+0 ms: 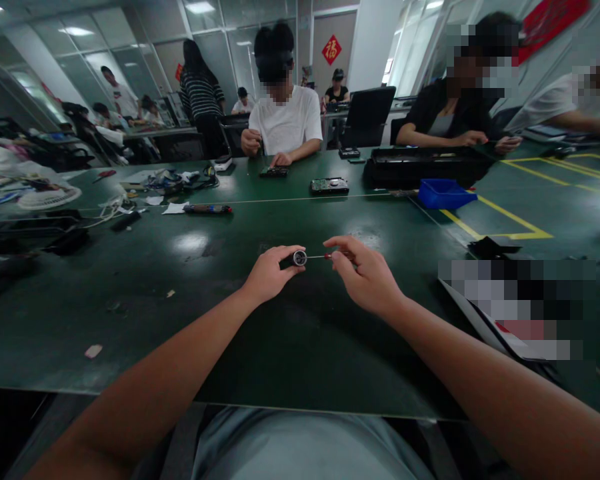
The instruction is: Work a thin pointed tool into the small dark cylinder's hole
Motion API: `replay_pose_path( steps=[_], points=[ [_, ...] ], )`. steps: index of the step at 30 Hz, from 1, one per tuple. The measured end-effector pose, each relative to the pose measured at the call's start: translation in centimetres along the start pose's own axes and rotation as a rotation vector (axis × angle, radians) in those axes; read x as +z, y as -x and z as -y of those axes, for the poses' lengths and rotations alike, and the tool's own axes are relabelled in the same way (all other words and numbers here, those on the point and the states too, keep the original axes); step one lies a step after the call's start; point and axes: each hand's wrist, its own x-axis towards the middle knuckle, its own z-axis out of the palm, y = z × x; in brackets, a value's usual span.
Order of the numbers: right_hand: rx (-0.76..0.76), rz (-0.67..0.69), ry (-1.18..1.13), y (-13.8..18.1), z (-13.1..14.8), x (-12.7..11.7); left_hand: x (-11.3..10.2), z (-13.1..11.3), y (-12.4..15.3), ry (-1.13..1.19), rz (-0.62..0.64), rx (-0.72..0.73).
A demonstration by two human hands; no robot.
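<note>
My left hand (270, 272) pinches a small dark cylindrical part with a silver ring face (299, 258), held just above the green table (190, 293). My right hand (365, 273) grips a thin screwdriver (325, 256) with a reddish handle. Its metal shaft points left and its tip meets the silver face of the part. Both hands hover near the middle of the table, close to my body.
A blue tray (443, 193), a long black case (420, 165), a circuit-board part (329, 186) and a dark pen-like tool (207, 209) lie farther back. Papers (505, 327) sit at my right. Cables and clutter (45, 200) fill the left. Other people sit across the table.
</note>
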Motion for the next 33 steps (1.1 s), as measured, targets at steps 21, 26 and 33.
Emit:
replay_pose_path(
  steps=[21, 26, 33],
  points=[
    [0.056, -0.049, 0.033, -0.1, -0.3, 0.3, -0.1, -0.4, 0.0, -0.002, 0.017, -0.005],
    [0.064, -0.13, -0.06, -0.1, -0.7, 0.8, 0.0, -0.4, 0.0, -0.011, 0.009, -0.015],
    [0.078, -0.11, -0.221, 0.0, -1.0, 1.0, 0.1, -0.7, -0.1, -0.033, 0.004, -0.029]
  ],
)
